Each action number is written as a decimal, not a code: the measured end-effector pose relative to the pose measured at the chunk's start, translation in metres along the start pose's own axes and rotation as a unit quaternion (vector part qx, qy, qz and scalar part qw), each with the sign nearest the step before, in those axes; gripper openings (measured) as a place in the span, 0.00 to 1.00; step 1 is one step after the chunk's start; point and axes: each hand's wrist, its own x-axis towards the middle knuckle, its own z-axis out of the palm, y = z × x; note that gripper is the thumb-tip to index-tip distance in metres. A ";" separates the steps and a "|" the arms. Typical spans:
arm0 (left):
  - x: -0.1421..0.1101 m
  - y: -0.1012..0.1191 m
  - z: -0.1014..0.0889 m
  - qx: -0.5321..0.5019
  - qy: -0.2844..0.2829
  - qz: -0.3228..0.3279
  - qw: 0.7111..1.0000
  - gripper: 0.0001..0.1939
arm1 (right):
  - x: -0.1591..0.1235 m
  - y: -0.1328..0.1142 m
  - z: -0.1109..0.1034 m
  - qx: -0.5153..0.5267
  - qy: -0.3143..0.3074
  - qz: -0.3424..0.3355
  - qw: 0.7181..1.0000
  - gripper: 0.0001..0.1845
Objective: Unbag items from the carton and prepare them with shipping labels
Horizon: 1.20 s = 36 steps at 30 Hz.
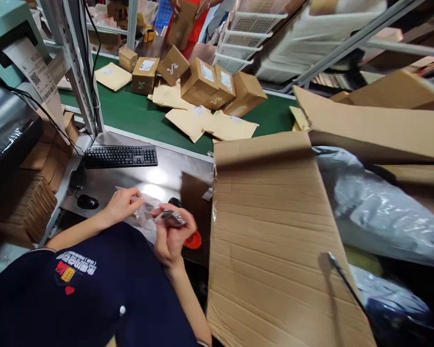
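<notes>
Two ways for small things to go astray

A glossy dark packet (170,218) is pinched between the thumb and fingers of the right hand (172,237), which are closed firmly on it, while a crinkled clear plastic bag (143,210) is gripped under the loosely curled fingers of the left hand (123,205); its contents cannot be made out. Both are held just above a dark desktop (177,180). Since the packet's surface looks slick, it could be dropped off the desk edge into the dark gap beside a flattened cardboard sheet (271,246). A black-handled tool (343,289) lying on that sheet could be slid off if the sheet is shifted. A red round object (194,240), partly hidden behind the right hand, cannot be identified. Grey plastic sacks (379,207) are heaped to the right, their contents unseen. Further off, a green conveyor belt (137,113) is crowded with labelled kraft boxes (198,82) and flat kraft mailers (190,123), all shut, so nothing inside is shown; a box (181,24) is held up by a co-worker's hands (173,4) at the far end.
</notes>
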 end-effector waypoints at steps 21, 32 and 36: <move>0.012 0.022 -0.014 -0.210 0.022 -0.055 0.976 0.21 | 0.062 -0.022 -0.060 -0.419 -0.285 -0.118 0.854 0.13; 0.022 -0.017 -0.039 -0.274 -0.142 0.072 0.948 0.49 | 0.134 -0.099 -0.025 -0.229 -0.275 -0.328 0.874 0.10; 0.029 -0.030 -0.001 -0.295 -0.108 -0.022 0.949 0.31 | 0.150 -0.101 0.005 -0.270 -0.301 -0.313 0.859 0.11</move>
